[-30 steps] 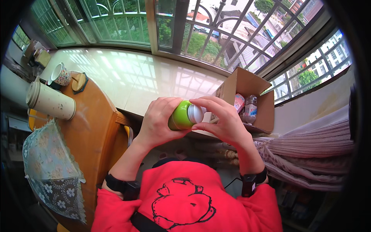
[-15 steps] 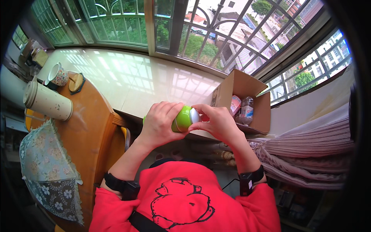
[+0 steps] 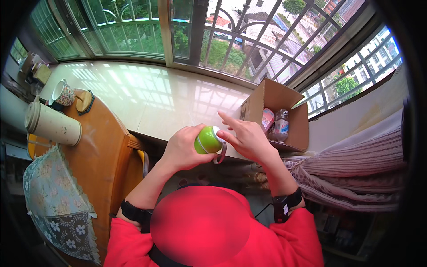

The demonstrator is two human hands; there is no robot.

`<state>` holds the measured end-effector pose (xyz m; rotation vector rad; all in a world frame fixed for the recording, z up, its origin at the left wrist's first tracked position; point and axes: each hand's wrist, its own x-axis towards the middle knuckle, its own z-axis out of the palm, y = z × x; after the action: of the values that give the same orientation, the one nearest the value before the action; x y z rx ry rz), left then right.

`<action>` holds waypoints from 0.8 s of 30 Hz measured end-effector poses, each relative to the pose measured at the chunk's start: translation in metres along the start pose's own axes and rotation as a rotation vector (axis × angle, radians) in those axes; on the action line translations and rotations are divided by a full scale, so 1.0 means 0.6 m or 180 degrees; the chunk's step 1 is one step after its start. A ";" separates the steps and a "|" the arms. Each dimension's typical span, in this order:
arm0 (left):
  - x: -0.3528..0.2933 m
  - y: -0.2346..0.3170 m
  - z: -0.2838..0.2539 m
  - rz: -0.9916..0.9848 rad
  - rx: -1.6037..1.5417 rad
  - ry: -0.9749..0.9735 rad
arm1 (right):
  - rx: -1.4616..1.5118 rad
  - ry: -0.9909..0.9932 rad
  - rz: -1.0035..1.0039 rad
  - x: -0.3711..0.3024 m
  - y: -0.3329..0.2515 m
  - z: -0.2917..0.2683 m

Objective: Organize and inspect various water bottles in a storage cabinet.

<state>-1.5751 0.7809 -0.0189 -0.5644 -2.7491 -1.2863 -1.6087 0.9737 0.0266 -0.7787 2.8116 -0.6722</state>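
Observation:
My left hand (image 3: 183, 149) is wrapped round a bright green bottle (image 3: 207, 140), which lies tilted with its white cap end toward the right. A dark strap loop (image 3: 220, 153) hangs from the cap end. My right hand (image 3: 247, 135) is beside the cap with its fingers stretched out and apart. Its thumb lies close to the cap; whether it touches I cannot tell. The palm side of my left hand hides the bottle's other end.
A cardboard box (image 3: 255, 104) holding a plastic bottle (image 3: 281, 124) stands right on the pale sill (image 3: 151, 107). On the left, a wooden table (image 3: 100, 133) bears a cream canister (image 3: 55, 124), a patterned cup (image 3: 65, 92), a wooden lid (image 3: 83, 102) and a lace-edged food cover (image 3: 58, 178). Curtains (image 3: 351, 178) hang right.
My right hand has come off its hold on the cap and its fingers have spread. The strap loop now hangs in sight below the cap. My left hand still grips the bottle.

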 end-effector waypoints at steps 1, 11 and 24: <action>0.003 -0.009 -0.009 0.0002 -0.0001 -0.0003 | 0.0000 0.0001 0.0004 -0.002 0.005 -0.002; 0.004 -0.014 -0.032 -0.0465 -0.2323 -0.1760 | 0.0554 -0.0390 -0.1314 -0.019 0.007 -0.001; 0.012 0.001 0.003 -0.0243 -0.0510 -0.0522 | 0.0389 0.0081 0.0283 -0.010 0.022 -0.004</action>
<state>-1.5817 0.7848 -0.0181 -0.6071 -2.8401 -1.5552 -1.6103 0.9876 0.0227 -0.6246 2.7770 -0.8354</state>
